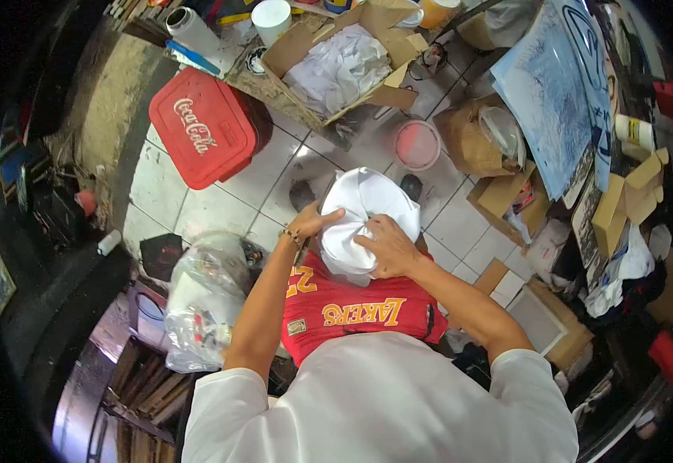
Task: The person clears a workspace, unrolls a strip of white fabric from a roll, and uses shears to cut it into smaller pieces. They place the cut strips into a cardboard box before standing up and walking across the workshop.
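Note:
A bundle of white cloth [371, 204], gathered into folds at its middle, lies over my lap above red shorts [363, 309] with yellow lettering. My left hand [317, 221], with a bracelet at the wrist, is at the cloth's left side, its thumb laid on the fabric and its other fingers hidden beneath. From the right, my right hand [389, 245] rests on the cloth with bent fingers, pinching the gathered folds near the centre.
A red Coca-Cola box [197, 127] stands on the tiled floor at upper left. Beyond are a carton of white cloth [336, 65] and a pink-filled bucket [417, 145]. Plastic bags [209, 301] lie at left; boxes [475, 139] and a blue printed sheet [549, 92] are at right.

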Demonstrator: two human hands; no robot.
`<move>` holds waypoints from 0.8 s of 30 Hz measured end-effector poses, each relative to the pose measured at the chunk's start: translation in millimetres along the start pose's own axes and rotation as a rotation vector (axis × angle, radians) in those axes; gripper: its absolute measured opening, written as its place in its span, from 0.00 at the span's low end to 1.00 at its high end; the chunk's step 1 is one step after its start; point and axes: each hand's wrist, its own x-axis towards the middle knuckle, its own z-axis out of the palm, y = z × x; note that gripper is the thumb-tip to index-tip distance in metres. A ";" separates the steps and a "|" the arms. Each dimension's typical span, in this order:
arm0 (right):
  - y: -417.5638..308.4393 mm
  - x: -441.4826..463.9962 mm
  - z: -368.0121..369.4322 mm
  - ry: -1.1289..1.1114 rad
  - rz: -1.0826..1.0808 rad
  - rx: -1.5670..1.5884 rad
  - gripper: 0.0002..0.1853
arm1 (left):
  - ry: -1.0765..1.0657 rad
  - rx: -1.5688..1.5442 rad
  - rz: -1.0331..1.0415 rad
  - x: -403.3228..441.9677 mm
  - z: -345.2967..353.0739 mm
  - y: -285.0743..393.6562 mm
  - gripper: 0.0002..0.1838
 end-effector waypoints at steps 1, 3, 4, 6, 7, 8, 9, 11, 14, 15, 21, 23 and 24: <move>8.0 1.5 -3.4 -0.009 -0.053 -0.005 0.43 | -0.105 -0.087 -0.076 7.7 5.5 2.7 0.46; 26.5 5.8 -8.4 -0.035 -0.101 -0.027 0.43 | -0.158 -0.209 -0.029 17.6 10.5 1.5 0.46; 30.1 5.6 -6.3 -0.045 -0.124 -0.022 0.42 | -0.225 -0.301 -0.001 15.1 11.4 -7.2 0.45; 47.0 8.4 -6.2 -0.107 -0.188 -0.027 0.42 | -0.151 -0.250 0.017 39.1 28.6 -64.0 0.43; 56.1 9.7 -4.8 -0.166 -0.255 -0.083 0.42 | -0.096 -0.271 -0.039 10.2 36.5 -29.6 0.41; 67.0 13.3 -6.6 -0.217 -0.316 -0.157 0.41 | -0.050 -0.288 -0.078 -13.6 41.5 13.2 0.40; 74.0 16.8 -6.1 -0.251 -0.352 -0.191 0.41 | -0.035 -0.296 -0.077 -9.8 47.1 -1.3 0.40; 76.8 28.9 -6.6 -0.297 -0.407 -0.204 0.41 | 0.035 -0.391 -0.047 -0.1 52.5 -41.9 0.44; 60.9 63.5 1.6 -0.306 -0.501 -0.229 0.40 | 0.191 -0.433 -0.118 -16.2 37.8 -60.5 0.44; 50.3 77.8 7.0 -0.277 -0.544 -0.238 0.40 | 0.198 -0.455 -0.173 -23.6 23.6 -63.9 0.44; 2.4 234.8 54.2 -0.033 -0.783 -0.281 0.35 | 0.648 -0.430 0.026 -35.5 -118.9 -89.0 0.32; -19.3 291.9 59.2 0.109 -0.832 -0.364 0.36 | 0.733 -0.308 0.078 -42.3 -178.4 -80.1 0.32; -27.1 320.1 63.1 0.152 -0.844 -0.371 0.37 | 0.781 -0.247 0.166 -29.9 -209.8 -90.9 0.33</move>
